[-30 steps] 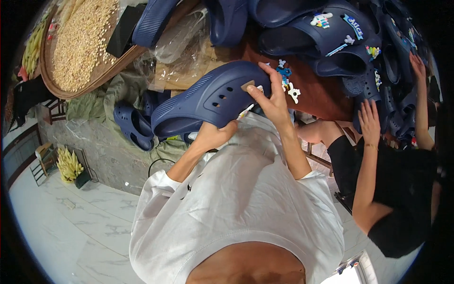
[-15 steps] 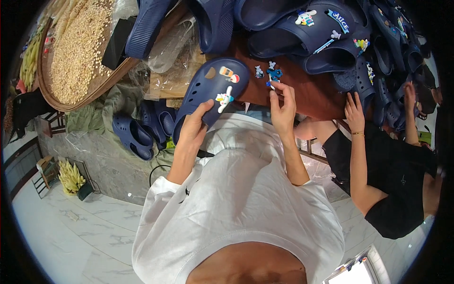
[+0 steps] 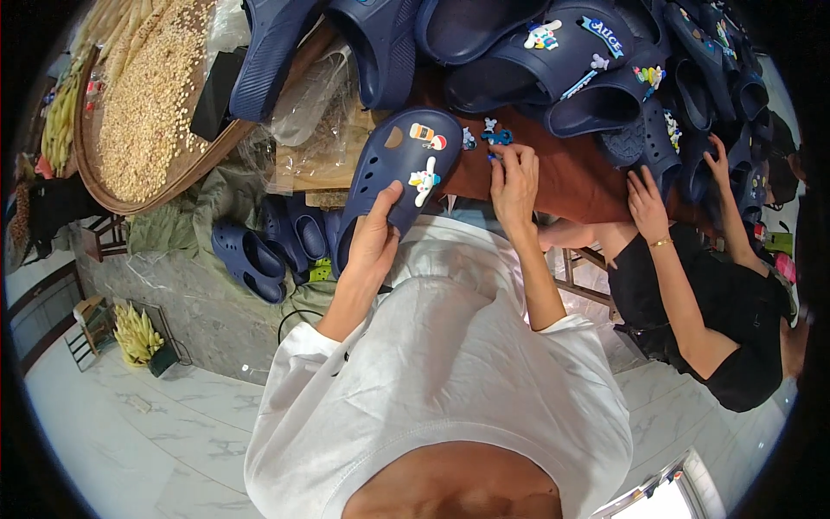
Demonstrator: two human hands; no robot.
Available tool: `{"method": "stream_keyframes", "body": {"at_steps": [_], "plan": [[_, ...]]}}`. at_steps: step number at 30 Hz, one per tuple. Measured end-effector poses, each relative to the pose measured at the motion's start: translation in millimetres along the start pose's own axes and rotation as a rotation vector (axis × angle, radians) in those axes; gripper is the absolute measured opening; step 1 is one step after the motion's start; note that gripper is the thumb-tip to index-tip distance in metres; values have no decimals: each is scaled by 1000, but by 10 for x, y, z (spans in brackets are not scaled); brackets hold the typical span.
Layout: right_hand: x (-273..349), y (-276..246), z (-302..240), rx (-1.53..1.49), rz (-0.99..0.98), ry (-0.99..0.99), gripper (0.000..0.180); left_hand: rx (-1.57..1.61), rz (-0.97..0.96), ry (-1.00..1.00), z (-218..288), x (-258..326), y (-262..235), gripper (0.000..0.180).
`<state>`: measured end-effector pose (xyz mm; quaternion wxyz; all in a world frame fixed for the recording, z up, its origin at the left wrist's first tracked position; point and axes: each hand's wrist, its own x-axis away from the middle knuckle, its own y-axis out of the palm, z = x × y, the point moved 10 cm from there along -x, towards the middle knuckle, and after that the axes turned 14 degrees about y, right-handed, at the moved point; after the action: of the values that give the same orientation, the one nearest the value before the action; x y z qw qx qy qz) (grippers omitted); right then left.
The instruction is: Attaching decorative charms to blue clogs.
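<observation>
My left hand [image 3: 370, 246] grips a navy blue clog [image 3: 389, 164] by its side, thumb on top. The clog's upper carries a white character charm [image 3: 423, 182] and a couple of small red, white and orange charms [image 3: 424, 135]; several of its holes are bare. To the right, my right hand [image 3: 516, 190] is closed in a pinch over the brown tabletop. A bit of blue, seemingly a small shoe charm [image 3: 494, 157], shows at its fingertips. Just beyond lie a blue charm [image 3: 497, 135] and a small grey-white charm [image 3: 468, 138].
Navy clogs [image 3: 506, 73], some with charms, are piled along the table's far side. A woven tray of pale kernels [image 3: 143, 130] stands at the left, beside clear plastic [image 3: 316, 99]. More clogs [image 3: 251, 259] sit lower left. A person in black [image 3: 692, 303] works at the right.
The clog in my left hand has shifted slightly right. My right fingers have curled closer together, and the blue bit at their tips now sits apart from the loose blue charm.
</observation>
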<state>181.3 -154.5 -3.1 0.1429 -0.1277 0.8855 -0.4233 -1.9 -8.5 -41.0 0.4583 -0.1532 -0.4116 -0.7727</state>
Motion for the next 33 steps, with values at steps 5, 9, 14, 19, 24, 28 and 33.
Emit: {"method": "stream_keyframes", "body": {"at_steps": [5,9,14,19,24,28,33], "plan": [[-48,-130,111,39,36,35,22,28,15,-12,-67,-21,47,39],[-81,-163,-134,-61,28,-35,22,140,-11,3,-63,-38,100,36],[-133,182,-553,1,-33,-221,26,141,-42,-23,-115,-30,130,27],[-162,237,-338,75,-55,-211,22,-118,-33,-29,-124,-27,-38,29],[-218,68,-145,77,-57,-169,19,-176,-100,-21,-59,62,92,42],[-242,-6,-104,31,-77,-119,23,-157,-89,22,14,72,168,40],[-237,-2,-88,149,-32,-75,24,-217,-134,31,-23,17,96,52]]}}
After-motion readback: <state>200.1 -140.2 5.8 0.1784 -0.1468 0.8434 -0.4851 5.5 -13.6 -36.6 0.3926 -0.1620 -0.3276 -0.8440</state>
